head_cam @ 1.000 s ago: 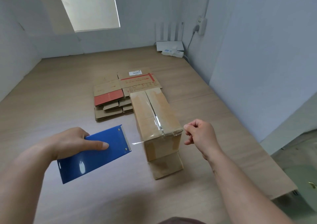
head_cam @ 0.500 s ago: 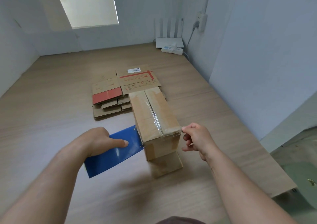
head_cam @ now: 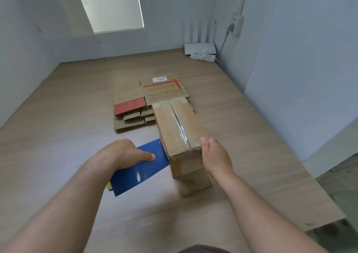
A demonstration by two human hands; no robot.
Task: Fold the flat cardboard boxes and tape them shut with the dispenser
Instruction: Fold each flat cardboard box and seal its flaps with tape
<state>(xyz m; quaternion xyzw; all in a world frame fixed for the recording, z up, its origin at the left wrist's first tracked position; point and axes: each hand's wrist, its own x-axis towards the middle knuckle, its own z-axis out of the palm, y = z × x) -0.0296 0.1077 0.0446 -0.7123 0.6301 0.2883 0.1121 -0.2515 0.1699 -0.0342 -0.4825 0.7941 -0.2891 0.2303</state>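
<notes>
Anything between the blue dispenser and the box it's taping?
Nothing visible. The dispenser, held by the left hand, has its toothed edge right at the near left corner of the box; the right hand holds the opposite side.

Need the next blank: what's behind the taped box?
A stack of flat cardboard boxes lies on the table behind the taped box. The box covers the stack's near right corner, so its full extent is unseen.

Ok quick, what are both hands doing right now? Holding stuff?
Left hand: holds the blue tape dispenser.
Right hand: grips the near end of the taped box, thumb on top.
</notes>
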